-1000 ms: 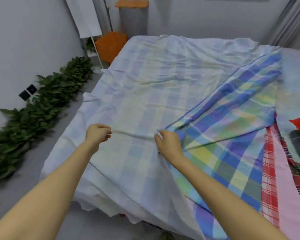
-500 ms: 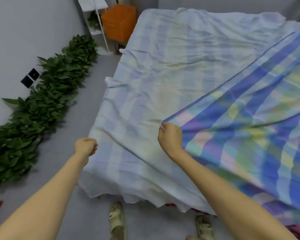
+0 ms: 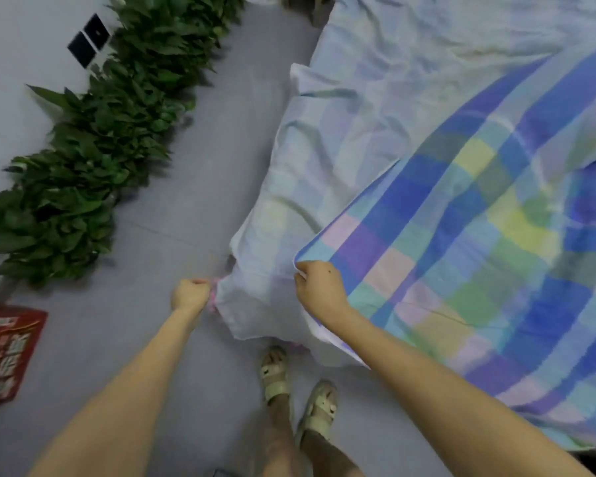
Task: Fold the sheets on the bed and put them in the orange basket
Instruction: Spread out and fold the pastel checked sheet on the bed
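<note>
A large checked sheet in pale blue, green and lilac covers the bed, its faded underside up on the left and its brighter face folded over on the right. My right hand pinches the corner of that folded-over part. My left hand is curled into a fist at the sheet's lower left corner, which hangs off the bed's edge; it seems to grip the cloth there. The orange basket is out of view.
A row of green leafy plants lines the grey wall on the left. A red bag lies on the grey floor at the lower left. My feet in beige sandals stand close to the bed's corner.
Both hands have drawn back and down toward the bed's corner, pulling the sheet along. The view has tipped downward, so the orange basket has left the frame and my feet show.
</note>
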Available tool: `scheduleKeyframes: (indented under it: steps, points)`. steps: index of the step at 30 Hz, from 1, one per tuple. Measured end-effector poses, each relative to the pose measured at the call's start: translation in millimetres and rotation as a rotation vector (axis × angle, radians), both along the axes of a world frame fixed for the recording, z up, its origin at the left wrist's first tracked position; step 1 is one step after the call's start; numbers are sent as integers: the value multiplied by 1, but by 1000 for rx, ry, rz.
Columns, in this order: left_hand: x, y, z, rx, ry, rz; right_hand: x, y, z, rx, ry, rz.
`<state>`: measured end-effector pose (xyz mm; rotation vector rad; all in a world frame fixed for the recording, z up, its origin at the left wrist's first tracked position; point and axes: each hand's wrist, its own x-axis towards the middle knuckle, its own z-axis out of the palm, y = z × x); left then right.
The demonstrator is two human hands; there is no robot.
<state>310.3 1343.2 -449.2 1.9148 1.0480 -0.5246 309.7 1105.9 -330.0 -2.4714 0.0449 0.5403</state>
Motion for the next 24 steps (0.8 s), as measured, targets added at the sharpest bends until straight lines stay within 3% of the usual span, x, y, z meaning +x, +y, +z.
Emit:
scheduleKeyframes:
  steps: [5,8,16,20,24]
  points:
    - [-10,0,-80,-4,25,-28,10,14,-85,-22,72,7]
    - [-6,3,-123,-27,26,-55,15,23,-119,-29,-29,33]
    - [-8,21,-168,-181,78,22,21,40,-152,-34,-126,9]
    - [-26,26,-158,82,34,-50,16,42,-138,-39,-119,-5]
    - [-37,16,-135,159,-40,-66,6,42,-118,16,-147,-41]
